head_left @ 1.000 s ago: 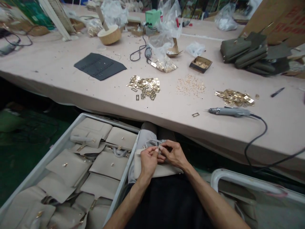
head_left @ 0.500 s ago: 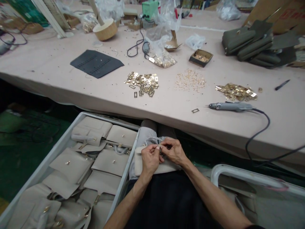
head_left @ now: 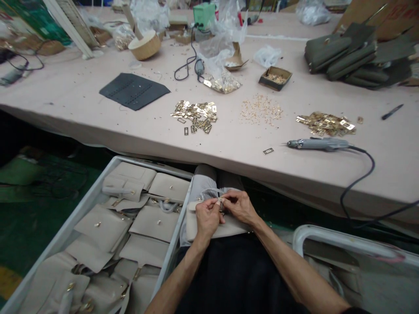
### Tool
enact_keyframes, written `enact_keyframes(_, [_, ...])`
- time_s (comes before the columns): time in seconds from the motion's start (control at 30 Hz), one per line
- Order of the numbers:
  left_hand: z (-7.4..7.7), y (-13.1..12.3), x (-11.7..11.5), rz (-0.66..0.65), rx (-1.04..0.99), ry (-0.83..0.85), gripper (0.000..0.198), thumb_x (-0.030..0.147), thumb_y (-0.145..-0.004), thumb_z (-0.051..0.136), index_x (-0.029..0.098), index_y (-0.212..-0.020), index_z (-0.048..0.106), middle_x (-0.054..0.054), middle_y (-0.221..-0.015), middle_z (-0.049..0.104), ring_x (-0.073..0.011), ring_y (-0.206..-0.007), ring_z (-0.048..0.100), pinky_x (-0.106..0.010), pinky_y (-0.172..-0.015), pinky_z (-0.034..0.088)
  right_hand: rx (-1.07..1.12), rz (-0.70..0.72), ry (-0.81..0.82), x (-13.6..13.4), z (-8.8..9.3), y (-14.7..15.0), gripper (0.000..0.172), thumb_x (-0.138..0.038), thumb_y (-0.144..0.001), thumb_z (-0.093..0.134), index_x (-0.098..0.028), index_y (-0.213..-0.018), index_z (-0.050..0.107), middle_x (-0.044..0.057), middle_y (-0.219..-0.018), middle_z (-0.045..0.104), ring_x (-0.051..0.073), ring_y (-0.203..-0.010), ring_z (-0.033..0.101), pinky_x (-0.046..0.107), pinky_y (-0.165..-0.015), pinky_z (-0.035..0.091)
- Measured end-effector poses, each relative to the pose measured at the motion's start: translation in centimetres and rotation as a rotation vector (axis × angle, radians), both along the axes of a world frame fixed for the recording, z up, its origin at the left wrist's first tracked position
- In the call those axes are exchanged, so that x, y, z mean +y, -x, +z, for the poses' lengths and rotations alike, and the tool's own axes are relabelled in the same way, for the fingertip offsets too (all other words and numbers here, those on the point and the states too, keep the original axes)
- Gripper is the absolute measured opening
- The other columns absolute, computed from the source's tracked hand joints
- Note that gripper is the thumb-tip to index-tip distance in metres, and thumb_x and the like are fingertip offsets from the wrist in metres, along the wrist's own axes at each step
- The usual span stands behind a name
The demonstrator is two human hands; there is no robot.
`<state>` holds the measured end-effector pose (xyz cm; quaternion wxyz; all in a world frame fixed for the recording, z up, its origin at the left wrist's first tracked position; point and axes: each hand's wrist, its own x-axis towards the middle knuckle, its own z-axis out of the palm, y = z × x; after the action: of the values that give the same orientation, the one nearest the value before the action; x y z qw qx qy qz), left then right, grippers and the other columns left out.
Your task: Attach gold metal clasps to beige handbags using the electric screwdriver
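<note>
A person sits at a workbench, seen from above, with a beige bag (head_left: 236,228) lying flat across the lap.

Left of the beige bag, touching its side, stands a metal-framed bin (head_left: 150,165) filled with matching beige bags (head_left: 152,222). Above the beige bag runs the pink table (head_left: 229,139). On it, up and to the left, lie a dark punched leather panel (head_left: 134,90) and a pile of gold rectangular plates (head_left: 196,115).

On the beige bag itself, the left hand (head_left: 206,218) rests over the top edge with thumb and forefinger pinched tight. The right hand (head_left: 240,207) meets it fingertip to fingertip, pinched the same way. Both grips are closed on the bag's top edge, where a small fitting seems to sit, though it is too small to make out.

Compared with a second ago, the hands have not left that spot. The fingertips have only drawn a little closer together, and the left thumb has turned slightly upward. The fine finger work at the bag's edge is therefore ongoing, and nothing has been put down or picked up.

Up and to the right of the beige bag are scattered gold screws (head_left: 261,112), one loose plate (head_left: 268,151), an electric screwdriver (head_left: 319,144) lying unheld, a second pile of gold plates (head_left: 325,123), and, farthest off, stacked olive bags (head_left: 353,56).
</note>
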<state>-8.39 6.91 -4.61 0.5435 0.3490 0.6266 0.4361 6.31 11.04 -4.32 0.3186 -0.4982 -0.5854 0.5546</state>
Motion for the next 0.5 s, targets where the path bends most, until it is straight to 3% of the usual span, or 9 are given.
enact_keyframes(0.3, [0.10,-0.18,-0.20,-0.015,-0.008,-0.017,0.025,0.037,-0.089,0.063,0.013,-0.089,0.071,0.002,-0.042,0.061,-0.0144,-0.031,0.055,-0.022,-0.037,0.041,-0.056,-0.046,0.049,-0.24,0.76,0.52,0.020,-0.030,-0.085,0.068,-0.015,-0.085,0.081,0.005,-0.073,0.071,0.016,-0.063,0.062,0.024,-0.055,0.043])
enact_keyframes(0.5, [-0.04,-0.34,-0.32,0.017,0.006,-0.026,0.024,0.036,-0.088,0.064,0.014,-0.086,0.071,0.003,-0.041,0.059,-0.0132,-0.030,0.052,-0.021,-0.036,0.038,-0.009,0.010,0.020,-0.53,0.34,0.02,0.022,-0.032,-0.087,0.067,-0.017,-0.093,0.082,0.006,-0.081,0.074,0.017,-0.070,0.064,0.024,-0.059,0.045])
